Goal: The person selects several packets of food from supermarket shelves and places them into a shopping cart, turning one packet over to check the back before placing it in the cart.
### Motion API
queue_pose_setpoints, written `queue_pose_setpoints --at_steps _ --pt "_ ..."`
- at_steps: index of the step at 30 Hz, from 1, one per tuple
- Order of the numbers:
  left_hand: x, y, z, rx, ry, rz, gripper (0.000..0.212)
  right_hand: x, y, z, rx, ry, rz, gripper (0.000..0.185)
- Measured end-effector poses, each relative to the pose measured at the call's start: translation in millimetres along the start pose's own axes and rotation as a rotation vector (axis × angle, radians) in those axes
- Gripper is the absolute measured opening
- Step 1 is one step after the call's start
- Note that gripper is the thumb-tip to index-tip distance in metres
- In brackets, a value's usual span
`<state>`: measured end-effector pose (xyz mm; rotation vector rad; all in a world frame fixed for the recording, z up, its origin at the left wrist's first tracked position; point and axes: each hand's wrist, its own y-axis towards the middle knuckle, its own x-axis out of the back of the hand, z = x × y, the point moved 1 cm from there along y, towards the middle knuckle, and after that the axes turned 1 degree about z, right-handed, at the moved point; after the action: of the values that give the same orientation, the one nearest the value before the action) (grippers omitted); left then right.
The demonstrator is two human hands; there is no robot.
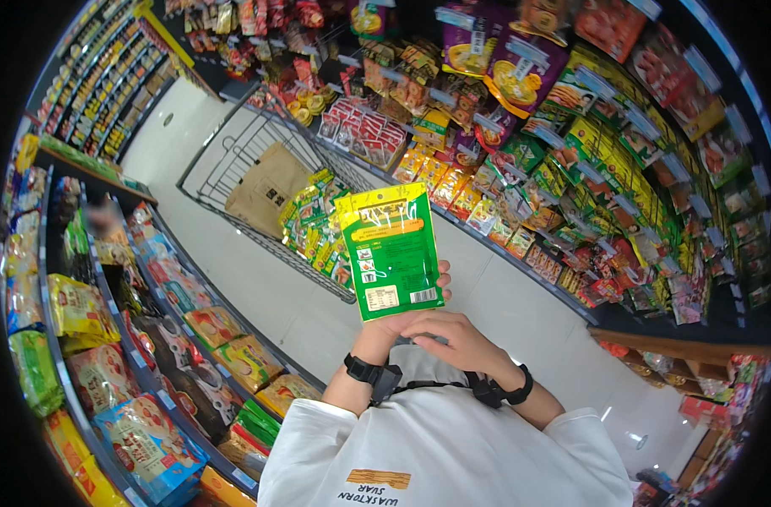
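A green and yellow plastic food packet (395,253) lies on my left hand (444,279), its printed back with a barcode facing up. The fingertips of that hand show past the packet's right edge; the palm is hidden beneath it. My right hand (445,339) is at the left wrist, just below the packet, fingers bent and holding nothing visible. Beyond the packet is a wire shopping cart (233,222) holding a brown paper bag (268,187) and a pile of green and yellow packets (316,222).
Hanging snack packets (594,152) fill the rack on the right, above boxed small packets (366,133). Shelves of bagged food (246,361) run along the left. Pale tiled floor (487,279) lies between them. A blurred patch, unclear, shows at the left shelves.
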<state>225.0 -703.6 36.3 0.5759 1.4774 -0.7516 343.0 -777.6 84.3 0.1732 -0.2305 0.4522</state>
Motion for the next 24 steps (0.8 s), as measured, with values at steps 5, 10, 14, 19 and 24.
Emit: queue_pose_setpoints --at_steps 5,10,14,19,24 --pt "-14.8 38.4 55.9 0.069 0.035 -0.023 0.04 50.8 -58.7 -16.3 -0.095 0.12 -0.127 0.015" --pt "-12.1 70.2 96.0 0.149 0.018 0.137 0.047 96.0 -108.3 -32.1 -0.024 0.059 -0.264 0.015" --pt "-21.6 96.0 119.5 0.269 0.031 0.192 0.045 123.1 -142.4 -38.6 -0.093 0.058 -0.41 0.014" --pt "-35.7 117.7 134.8 0.417 0.0 0.265 0.047 139.3 -166.9 -42.9 -0.099 0.078 -0.57 0.014" --pt "-45.6 134.8 129.7 0.45 -0.053 0.393 0.044 150.1 -163.6 -52.8 -0.192 0.124 -0.669 0.014"
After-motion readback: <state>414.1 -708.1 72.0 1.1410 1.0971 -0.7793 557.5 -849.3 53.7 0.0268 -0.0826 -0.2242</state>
